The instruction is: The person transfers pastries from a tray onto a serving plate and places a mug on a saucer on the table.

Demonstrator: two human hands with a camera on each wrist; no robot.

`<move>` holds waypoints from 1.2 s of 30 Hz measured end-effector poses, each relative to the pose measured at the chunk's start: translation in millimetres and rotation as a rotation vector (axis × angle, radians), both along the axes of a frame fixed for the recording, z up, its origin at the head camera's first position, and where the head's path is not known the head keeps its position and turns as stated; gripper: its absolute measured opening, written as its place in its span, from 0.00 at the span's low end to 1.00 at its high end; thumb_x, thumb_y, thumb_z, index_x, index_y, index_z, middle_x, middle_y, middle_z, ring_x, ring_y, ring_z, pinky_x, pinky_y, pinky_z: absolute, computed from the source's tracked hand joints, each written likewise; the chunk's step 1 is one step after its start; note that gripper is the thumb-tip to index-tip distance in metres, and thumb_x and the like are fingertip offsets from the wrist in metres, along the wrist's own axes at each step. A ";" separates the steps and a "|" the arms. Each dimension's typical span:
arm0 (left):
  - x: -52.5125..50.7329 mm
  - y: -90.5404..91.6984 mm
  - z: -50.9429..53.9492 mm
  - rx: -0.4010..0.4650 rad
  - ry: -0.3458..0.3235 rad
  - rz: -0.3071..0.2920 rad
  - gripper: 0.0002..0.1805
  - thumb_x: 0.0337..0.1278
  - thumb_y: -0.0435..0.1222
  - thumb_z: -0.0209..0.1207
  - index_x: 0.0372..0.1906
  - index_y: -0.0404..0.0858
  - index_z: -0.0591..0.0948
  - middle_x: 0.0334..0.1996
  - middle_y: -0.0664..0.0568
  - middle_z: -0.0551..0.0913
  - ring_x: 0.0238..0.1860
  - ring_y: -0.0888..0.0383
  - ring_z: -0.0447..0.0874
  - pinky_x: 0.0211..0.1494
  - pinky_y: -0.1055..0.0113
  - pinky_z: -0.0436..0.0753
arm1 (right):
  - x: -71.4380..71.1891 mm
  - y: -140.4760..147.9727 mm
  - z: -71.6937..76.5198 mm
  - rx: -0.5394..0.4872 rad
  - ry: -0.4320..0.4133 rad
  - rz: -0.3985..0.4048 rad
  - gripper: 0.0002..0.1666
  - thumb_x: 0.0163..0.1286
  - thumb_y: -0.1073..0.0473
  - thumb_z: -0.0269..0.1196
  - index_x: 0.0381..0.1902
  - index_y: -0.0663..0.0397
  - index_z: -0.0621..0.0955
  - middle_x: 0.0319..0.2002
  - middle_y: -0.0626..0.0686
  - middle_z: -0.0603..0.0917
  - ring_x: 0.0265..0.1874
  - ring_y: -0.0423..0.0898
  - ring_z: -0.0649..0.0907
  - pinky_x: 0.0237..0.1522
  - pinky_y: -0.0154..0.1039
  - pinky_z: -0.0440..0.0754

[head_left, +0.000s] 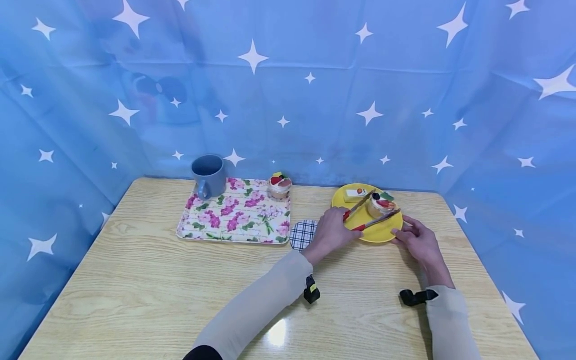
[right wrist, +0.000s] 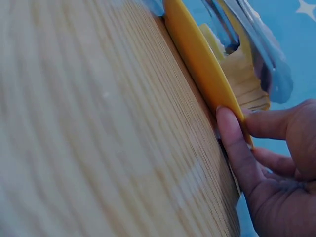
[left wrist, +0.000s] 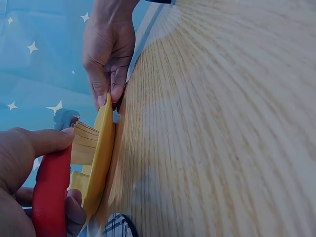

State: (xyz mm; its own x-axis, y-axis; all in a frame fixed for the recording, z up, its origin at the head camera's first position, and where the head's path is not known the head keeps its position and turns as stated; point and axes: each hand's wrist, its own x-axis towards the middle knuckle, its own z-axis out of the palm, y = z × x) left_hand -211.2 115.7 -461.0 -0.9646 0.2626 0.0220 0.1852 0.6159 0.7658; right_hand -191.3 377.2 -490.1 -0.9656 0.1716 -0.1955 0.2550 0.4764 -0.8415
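Note:
My left hand grips red-handled tongs, whose two arms spread on either side of a fruit-topped cupcake. In the left wrist view, the thumb lies along the red handle. The cupcake sits on a yellow plate, beside a small square cake. At the plate's right rim, my right hand pinches the edge between thumb and fingers, as the right wrist view also shows on the plate. Whether the tongs touch the cupcake I cannot tell.
A floral tray lies to the left, with a blue-grey mug at its back left corner and another cupcake at its back right. A checked coaster is partly behind my left hand. A blue starry curtain hangs behind the table.

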 end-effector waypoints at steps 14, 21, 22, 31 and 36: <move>7.4 -15.3 3.8 0.043 0.028 0.003 0.35 0.50 0.49 0.77 0.63 0.40 0.81 0.53 0.51 0.85 0.48 0.58 0.82 0.50 0.66 0.83 | 1.9 -2.0 2.5 0.002 -0.001 0.003 0.46 0.76 0.48 0.62 0.82 0.56 0.55 0.64 0.65 0.74 0.36 0.26 0.83 0.42 0.28 0.85; 11.7 -21.0 4.0 0.064 0.000 0.026 0.38 0.50 0.49 0.77 0.66 0.41 0.79 0.58 0.50 0.84 0.55 0.55 0.82 0.57 0.61 0.83 | 2.3 -1.7 1.2 0.011 0.002 -0.002 0.45 0.77 0.48 0.62 0.82 0.55 0.56 0.65 0.66 0.74 0.36 0.26 0.83 0.41 0.27 0.85; 12.4 -21.8 3.9 0.069 -0.007 0.029 0.38 0.50 0.49 0.77 0.67 0.41 0.79 0.58 0.50 0.83 0.56 0.55 0.82 0.57 0.61 0.83 | 2.2 -1.2 0.6 0.011 0.001 -0.002 0.45 0.77 0.48 0.62 0.82 0.55 0.56 0.65 0.66 0.74 0.36 0.26 0.83 0.42 0.27 0.85; 16.0 -35.2 0.8 0.097 0.015 0.040 0.37 0.48 0.49 0.78 0.64 0.41 0.81 0.51 0.51 0.85 0.46 0.58 0.80 0.48 0.65 0.81 | 2.4 -0.6 -0.7 -0.025 0.005 0.004 0.46 0.77 0.48 0.62 0.82 0.56 0.55 0.65 0.66 0.73 0.37 0.27 0.84 0.43 0.29 0.86; 18.1 -42.9 1.1 0.115 0.026 0.053 0.38 0.47 0.49 0.78 0.65 0.41 0.80 0.52 0.50 0.85 0.48 0.57 0.81 0.47 0.65 0.81 | 2.4 -1.0 0.7 -0.023 0.009 0.003 0.46 0.77 0.48 0.62 0.82 0.57 0.55 0.64 0.65 0.75 0.36 0.26 0.84 0.43 0.28 0.85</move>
